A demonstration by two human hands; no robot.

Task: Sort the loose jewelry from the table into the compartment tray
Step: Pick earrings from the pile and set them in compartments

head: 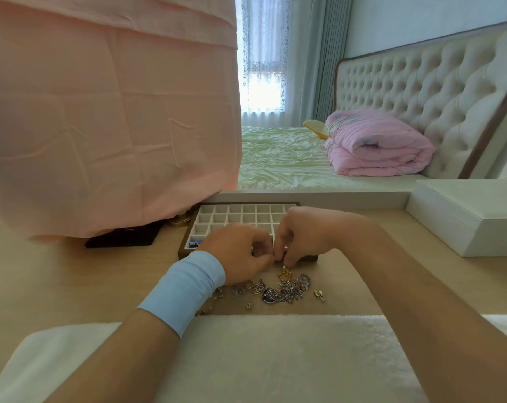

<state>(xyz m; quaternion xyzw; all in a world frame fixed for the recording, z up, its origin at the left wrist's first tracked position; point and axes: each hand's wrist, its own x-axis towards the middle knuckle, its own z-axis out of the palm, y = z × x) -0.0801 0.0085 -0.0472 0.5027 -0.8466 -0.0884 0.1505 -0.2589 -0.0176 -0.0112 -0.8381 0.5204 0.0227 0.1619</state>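
Fingertips of the left hand (240, 254) (pale blue band on its wrist) and right hand (301, 237) met over the near rim of the dark-framed white compartment tray (235, 213), seemingly pinching a small gold pendant (285, 274) between them. Tangled silver and gold loose jewelry (287, 290) lay on the light wooden table (72, 271) just before the tray.

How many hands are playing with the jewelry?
2: the left hand, wearing a blue wristband, and the right hand, pinching a gold pendant; their fingertips meet before the tray.

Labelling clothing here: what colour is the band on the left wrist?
The wristband is plain light blue; the head view shows it clearly.
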